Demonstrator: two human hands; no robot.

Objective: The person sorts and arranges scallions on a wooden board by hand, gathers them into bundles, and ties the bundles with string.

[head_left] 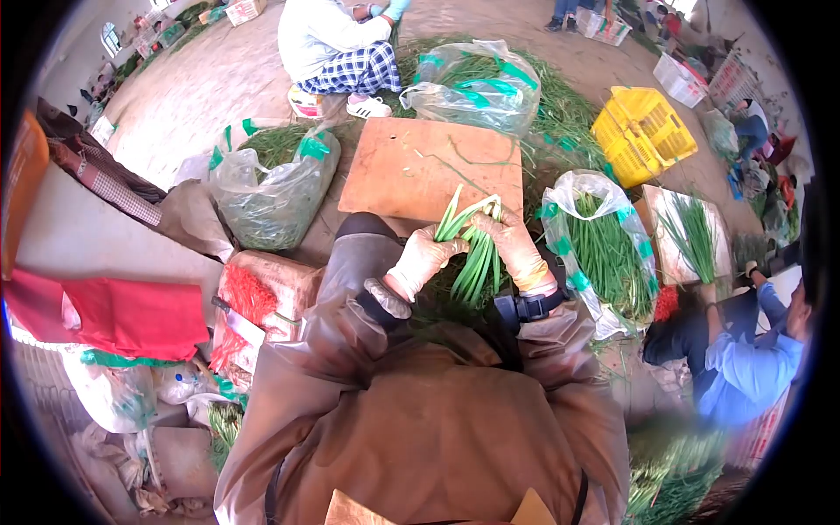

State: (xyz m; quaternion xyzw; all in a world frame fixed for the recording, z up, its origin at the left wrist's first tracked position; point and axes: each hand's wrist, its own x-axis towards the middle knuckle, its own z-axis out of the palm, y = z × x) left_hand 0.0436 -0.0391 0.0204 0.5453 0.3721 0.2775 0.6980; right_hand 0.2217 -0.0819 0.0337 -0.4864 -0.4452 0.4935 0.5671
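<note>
A bunch of green chives [479, 267] with pale stem ends is held in front of my lap, near the edge of a wooden board [398, 166]. My left hand [422, 261], in a thin glove, is closed on the bunch's left side. On the other side my right hand [511, 243], gloved too, has its fingers wrapped round the stems near the pale ends. The green leaves hang down between both hands. A few loose stalks [477, 161] lie on the board.
Clear plastic bags of chives stand at the left [276, 197], far side [477, 92] and right [604, 245]. A knife [241, 324] and red ties [248, 293] lie on a box at left. A yellow crate [643, 136] stands back right. Co-workers sit ahead [328, 44] and right [752, 359].
</note>
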